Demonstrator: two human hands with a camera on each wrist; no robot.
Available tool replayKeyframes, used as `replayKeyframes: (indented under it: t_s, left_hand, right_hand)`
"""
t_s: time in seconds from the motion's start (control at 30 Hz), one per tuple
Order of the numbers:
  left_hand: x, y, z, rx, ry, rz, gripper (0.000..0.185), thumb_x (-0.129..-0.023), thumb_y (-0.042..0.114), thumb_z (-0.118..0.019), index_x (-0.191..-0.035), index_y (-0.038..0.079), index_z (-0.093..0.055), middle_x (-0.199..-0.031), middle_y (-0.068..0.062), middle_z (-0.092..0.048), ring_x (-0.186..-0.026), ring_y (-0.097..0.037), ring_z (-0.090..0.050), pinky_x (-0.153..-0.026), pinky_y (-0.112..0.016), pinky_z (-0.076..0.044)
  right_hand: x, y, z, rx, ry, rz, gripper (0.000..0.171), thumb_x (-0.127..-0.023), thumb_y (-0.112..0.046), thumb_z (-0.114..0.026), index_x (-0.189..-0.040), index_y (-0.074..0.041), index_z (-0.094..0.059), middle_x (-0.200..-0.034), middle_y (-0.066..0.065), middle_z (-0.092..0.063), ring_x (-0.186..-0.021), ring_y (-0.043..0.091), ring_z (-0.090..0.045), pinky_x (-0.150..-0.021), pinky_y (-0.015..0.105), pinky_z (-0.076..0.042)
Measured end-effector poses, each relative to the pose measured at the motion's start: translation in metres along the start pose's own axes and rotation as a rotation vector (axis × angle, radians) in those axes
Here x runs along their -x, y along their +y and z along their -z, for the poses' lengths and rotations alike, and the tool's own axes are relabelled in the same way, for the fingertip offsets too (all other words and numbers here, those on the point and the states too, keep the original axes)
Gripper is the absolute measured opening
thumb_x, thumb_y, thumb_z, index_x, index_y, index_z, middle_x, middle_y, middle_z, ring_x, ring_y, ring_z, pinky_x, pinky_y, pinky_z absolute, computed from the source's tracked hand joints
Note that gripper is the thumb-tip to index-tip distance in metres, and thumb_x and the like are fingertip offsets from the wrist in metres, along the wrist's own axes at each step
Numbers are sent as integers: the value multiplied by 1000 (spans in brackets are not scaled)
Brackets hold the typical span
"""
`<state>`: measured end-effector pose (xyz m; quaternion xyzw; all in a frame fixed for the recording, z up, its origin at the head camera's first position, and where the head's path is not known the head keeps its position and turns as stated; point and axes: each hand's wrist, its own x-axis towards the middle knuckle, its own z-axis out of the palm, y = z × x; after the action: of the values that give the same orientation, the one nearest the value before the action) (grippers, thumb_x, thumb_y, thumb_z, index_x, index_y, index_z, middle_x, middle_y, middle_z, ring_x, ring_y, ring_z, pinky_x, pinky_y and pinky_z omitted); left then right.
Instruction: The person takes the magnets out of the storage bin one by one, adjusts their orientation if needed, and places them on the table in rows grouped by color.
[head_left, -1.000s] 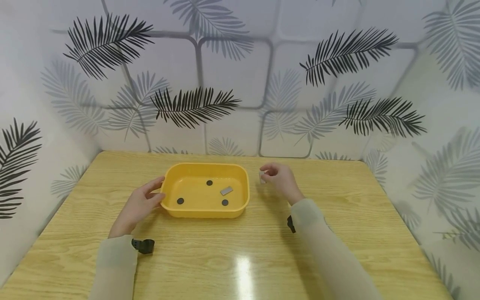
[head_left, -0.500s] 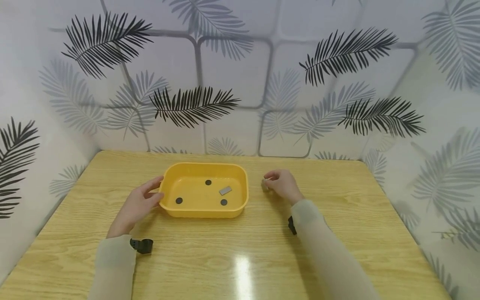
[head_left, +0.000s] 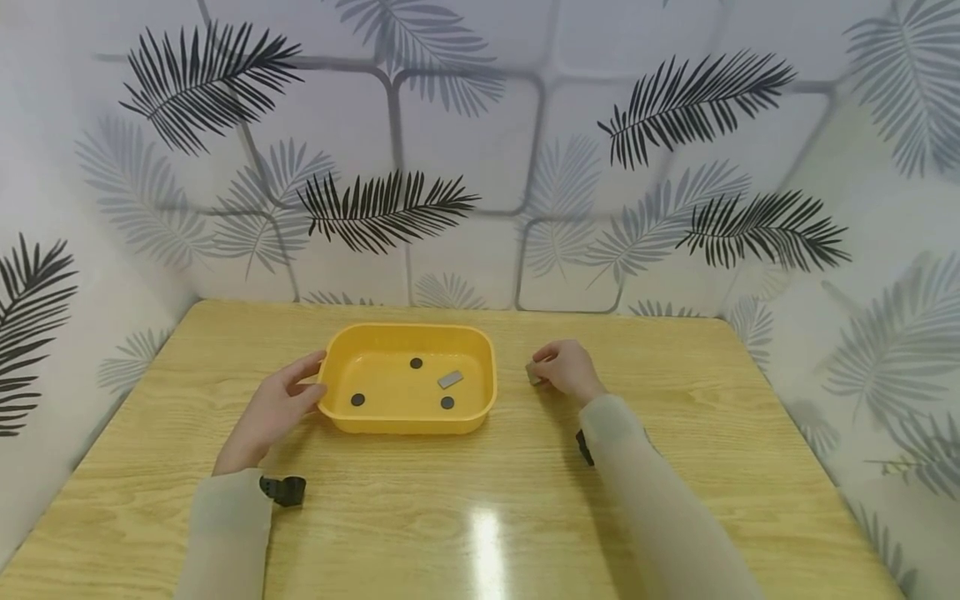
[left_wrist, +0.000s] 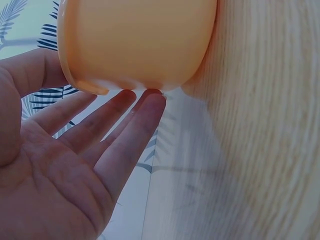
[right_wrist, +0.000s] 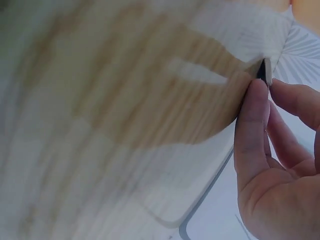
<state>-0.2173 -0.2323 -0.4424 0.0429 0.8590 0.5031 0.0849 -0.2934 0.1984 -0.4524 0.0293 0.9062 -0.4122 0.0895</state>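
Head view: the left hand (head_left: 279, 408) rests on the wooden tabletop (head_left: 480, 500) at the left end of a yellow plastic tray (head_left: 408, 417). Its fingers are straight and relaxed; the fingertips (left_wrist: 150, 97) touch the tray's outer wall below the rim, and the thumb lies against the near left corner. The hand grips nothing. The tray stands at the centre of the tabletop, toward the far side. Inside it lie three small black discs: one at near left (head_left: 357, 400), one at far centre (head_left: 416, 363), one at near right (head_left: 447, 402). A small grey rectangular piece (head_left: 450, 380) lies flat between the far and near-right discs, touching neither.

Just right of the tray, apart from its wall, the right hand (head_left: 567, 369) sits low on the tabletop with curled fingers. It pinches a second small grey rectangular piece (head_left: 533, 372) between thumb and fingertips. In the right wrist view this piece (right_wrist: 265, 71) stands on edge, its lower edge at the tabletop surface; whether it touches cannot be told. A leaf-patterned wall (head_left: 480, 150) encloses the tabletop on the left, far and right sides.
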Motion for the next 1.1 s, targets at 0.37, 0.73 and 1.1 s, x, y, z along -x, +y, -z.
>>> replayKeyframes:
  t_s: [0.37,0.73,1.1]
  left_hand:
    - [0,2,1,-19,3,-7,63,-108,18,-53,-165,12,-27,-165,-25,-34,-139,-44,-53,-103,-40,-59]
    - [1,3,1,-14,2,1,63,-108,18,-53,-165,12,-26,-165,-25,-34,-140,-44,-52,-105,-42,-57]
    - [1,1,1,-8,2,-3,63,-108,19,-53,-165,13,-27,-165,-24,-34,-139,-43,-54,-103,-39,-59]
  right_hand:
    - [3,1,9,180,-90,110,44,-93,-24,-76,-130,-1,-67,-108,17,-72,-85,19,-64,-76,28,-54]
    - [2,1,12,290,-145,183,43,-88,-18,-81,-127,-3,-68,-106,16,-68,-89,23,-59,-80,34,-52]
    - [-3,12,12,242,-142,198,39,-90,-17,-80,-126,-7,-71,-106,14,-67,-92,23,-58,-83,35,-50]
